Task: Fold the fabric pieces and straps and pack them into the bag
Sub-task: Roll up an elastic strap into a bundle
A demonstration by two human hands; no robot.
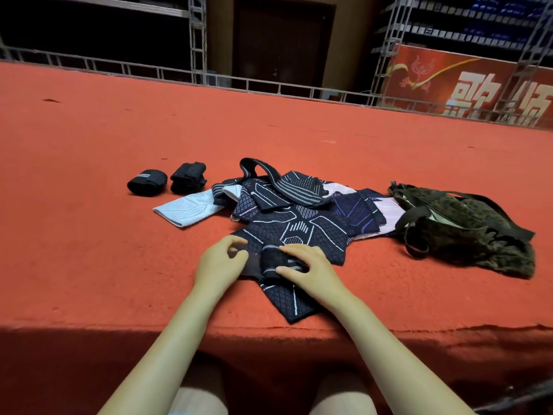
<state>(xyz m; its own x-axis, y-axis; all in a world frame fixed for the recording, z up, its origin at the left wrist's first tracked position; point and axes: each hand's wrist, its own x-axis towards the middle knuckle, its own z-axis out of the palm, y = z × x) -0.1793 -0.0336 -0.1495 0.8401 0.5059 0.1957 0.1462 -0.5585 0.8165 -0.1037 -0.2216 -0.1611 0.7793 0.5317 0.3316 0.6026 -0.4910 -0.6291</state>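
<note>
- Head view: left hand (220,262) and right hand (311,271), fingers curled, pinch a dark strap (276,263), lower centre.
- Bag (466,229) lies centre right.

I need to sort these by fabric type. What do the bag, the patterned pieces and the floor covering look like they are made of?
Bag: probably soft matte cloth, slumped and mottled green. Patterned pieces: likely stretchy knit, with woven-in pale lines and grid texture. Floor covering: looks like short-pile red carpet, fuzzy at its front edge.
</note>
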